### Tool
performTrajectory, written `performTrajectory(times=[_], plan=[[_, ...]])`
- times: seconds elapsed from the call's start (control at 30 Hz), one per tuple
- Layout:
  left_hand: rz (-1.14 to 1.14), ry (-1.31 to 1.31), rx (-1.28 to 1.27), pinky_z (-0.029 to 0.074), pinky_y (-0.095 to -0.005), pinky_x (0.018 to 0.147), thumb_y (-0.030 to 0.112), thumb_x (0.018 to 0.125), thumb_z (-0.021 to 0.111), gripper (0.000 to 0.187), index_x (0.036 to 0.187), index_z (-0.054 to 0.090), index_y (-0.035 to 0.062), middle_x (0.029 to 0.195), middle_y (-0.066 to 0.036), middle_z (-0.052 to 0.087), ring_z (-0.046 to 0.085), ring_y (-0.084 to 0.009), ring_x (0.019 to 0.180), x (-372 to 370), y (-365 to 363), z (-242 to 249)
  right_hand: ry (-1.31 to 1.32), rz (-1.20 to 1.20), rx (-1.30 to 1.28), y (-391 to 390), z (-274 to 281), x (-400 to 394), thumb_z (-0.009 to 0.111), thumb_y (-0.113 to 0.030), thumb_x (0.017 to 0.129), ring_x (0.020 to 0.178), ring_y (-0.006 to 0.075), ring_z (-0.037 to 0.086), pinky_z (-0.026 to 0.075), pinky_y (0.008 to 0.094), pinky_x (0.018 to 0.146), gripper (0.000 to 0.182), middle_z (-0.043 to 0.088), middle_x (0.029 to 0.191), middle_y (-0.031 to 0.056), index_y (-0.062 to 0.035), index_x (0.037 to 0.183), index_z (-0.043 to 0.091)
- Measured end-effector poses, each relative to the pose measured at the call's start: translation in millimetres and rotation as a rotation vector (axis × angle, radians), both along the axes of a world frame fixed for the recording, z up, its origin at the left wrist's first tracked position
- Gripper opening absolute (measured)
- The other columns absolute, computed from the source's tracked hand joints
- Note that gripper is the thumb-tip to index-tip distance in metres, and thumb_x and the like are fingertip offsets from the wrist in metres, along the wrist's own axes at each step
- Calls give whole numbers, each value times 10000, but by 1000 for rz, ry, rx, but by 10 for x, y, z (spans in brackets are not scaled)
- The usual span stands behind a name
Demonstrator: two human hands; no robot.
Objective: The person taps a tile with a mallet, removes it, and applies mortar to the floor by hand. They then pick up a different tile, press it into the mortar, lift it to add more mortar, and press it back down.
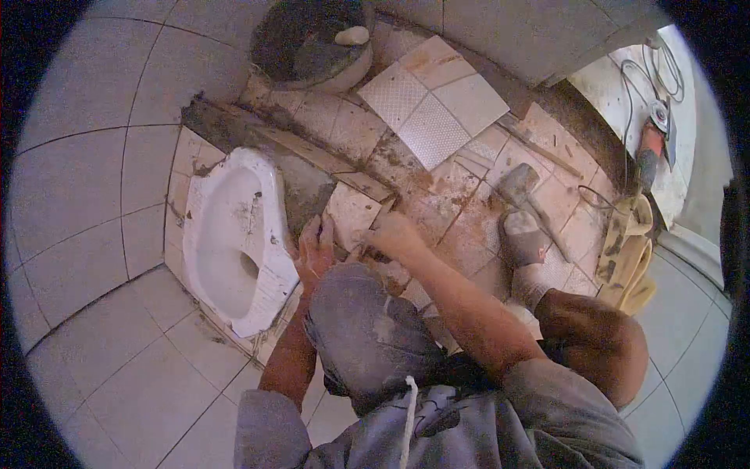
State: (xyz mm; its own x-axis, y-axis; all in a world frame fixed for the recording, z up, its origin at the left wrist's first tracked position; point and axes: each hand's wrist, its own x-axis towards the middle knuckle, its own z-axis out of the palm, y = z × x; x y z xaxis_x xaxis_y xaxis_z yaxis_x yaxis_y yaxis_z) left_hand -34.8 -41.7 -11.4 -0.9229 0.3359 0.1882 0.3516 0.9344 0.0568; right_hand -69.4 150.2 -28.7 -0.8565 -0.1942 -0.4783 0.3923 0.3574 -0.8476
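Observation:
A small pale tile piece [350, 216] lies beside the squat toilet pan [234, 234], at the edge of a wet mortar bed [301, 184]. My left hand [315, 246] is at the tile's left side, fingers stretched out and close to or touching its edge. At the tile's right edge is my right hand [394, 234], its fingers curled closed. Whatever it holds, if anything, is hidden by the hand. A raised strip of tile edging [312, 152] runs from the wall toward the small tile.
A dark bucket [312, 47] stands at the back near a patterned tile sheet [433, 102]. To the right are a mallet [519, 184], an angle grinder [655, 137] with its cord, and yellow sandals [629, 258]. Dirt and rubble cover the floor tiles. Tiled walls enclose the left.

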Motion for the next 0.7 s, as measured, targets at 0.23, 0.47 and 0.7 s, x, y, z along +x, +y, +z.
performTrajectory(times=[0.23,0.47,0.7], plan=[[48,-32,-59,225,-625,1068,459,694,733,749,1262,514,24,1189,-149,569,514,-307,1153,30,109,16,116,54,-135,454,4,-265,617,-392,855,775,384,634,501,442,720,388,652,818,213,-9,863,671],[98,-44,-110,202,-603,1094,478,736,707,736,1306,500,62,1200,-151,562,503,-294,1184,9,210,170,268,82,-9,365,-172,-280,614,-390,843,776,389,629,494,445,720,388,639,817,218,-6,840,662],[63,59,-235,275,-609,1044,383,759,697,632,1289,515,90,1245,-110,525,601,-265,979,18,95,11,213,129,94,576,74,-328,601,-445,842,855,391,629,487,443,782,442,658,862,218,-9,871,672]])
